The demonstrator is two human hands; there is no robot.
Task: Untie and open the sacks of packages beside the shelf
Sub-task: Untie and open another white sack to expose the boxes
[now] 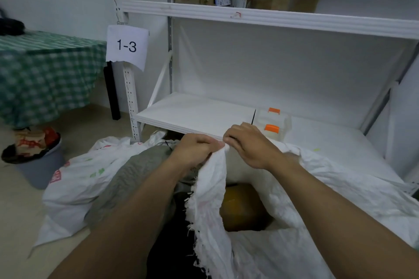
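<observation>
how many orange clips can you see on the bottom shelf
2. Both sit on the clear container on the bottom shelf, past the right hand: the nearer clip and the farther clip. Others may be hidden.

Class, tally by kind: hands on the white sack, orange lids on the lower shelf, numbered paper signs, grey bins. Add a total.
Hands on the white sack: 2, left hand, right hand
Orange lids: 2
Numbered paper signs: 1
Grey bins: 1
Total: 6

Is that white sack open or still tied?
Open. The white sack gapes at its frayed mouth, showing a brown package; left hand and right hand pinch its rim.
</observation>
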